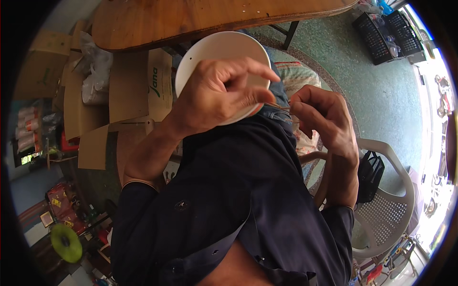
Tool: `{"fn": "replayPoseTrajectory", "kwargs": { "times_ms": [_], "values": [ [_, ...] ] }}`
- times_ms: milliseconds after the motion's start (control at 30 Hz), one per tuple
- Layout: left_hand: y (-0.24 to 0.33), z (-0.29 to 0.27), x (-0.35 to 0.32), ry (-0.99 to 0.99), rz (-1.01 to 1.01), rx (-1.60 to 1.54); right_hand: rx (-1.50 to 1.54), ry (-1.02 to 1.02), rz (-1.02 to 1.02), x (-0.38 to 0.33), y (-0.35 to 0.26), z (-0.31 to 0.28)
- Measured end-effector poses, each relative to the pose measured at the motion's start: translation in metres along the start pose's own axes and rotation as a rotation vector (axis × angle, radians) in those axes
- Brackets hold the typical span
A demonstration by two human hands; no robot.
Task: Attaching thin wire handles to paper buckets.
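Observation:
A round white bowl [224, 46] rests on my lap, with a small dark speck on its inner wall. Above it hovers my left hand [222, 93], index finger and thumb stretched out with a gap between their tips. A thin brownish strand [282, 106] runs from near my left thumb tip to the pinched fingertips of my right hand [324, 114]. Whether it is a twig, a band or a stem is too fine to tell. My right hand is to the right of the bowl, over a patterned cloth [298, 78]. My left hand hides part of the bowl's inside.
A wooden table [214, 16] stands just beyond the bowl. Open cardboard boxes [129, 86] and a plastic bag [95, 66] are at the left. A grey plastic chair [389, 214] with a black bag [371, 178] is at the right. Black crates [381, 40] sit at the far right.

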State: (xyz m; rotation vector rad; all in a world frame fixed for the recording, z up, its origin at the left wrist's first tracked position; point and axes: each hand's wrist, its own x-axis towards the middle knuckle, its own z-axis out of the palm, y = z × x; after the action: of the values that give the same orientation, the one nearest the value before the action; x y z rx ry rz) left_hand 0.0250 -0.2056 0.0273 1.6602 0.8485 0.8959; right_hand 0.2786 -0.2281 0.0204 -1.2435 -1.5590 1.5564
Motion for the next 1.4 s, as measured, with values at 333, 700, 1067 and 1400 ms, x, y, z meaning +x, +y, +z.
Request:
{"fn": "replayPoseTrajectory", "kwargs": {
  "times_ms": [333, 700, 1067, 1400],
  "values": [
    [0.000, 0.020, -0.004, -0.140, 0.107, 0.157, 0.122, -0.130, -0.024, -0.004, 0.003, -0.003],
    [-0.002, 0.016, -0.004, -0.058, 0.367, 0.345, 0.321, -0.124, -0.392, -0.012, 0.019, -0.035],
    [-0.004, 0.019, -0.009, -0.060, 0.422, 0.608, 1.040, -0.323, -0.907, -0.005, 0.025, -0.053],
    [-0.005, 0.023, -0.012, 0.009, 0.390, 0.681, 1.103, -0.147, -0.924, -0.016, 0.021, -0.064]
  ]
}}
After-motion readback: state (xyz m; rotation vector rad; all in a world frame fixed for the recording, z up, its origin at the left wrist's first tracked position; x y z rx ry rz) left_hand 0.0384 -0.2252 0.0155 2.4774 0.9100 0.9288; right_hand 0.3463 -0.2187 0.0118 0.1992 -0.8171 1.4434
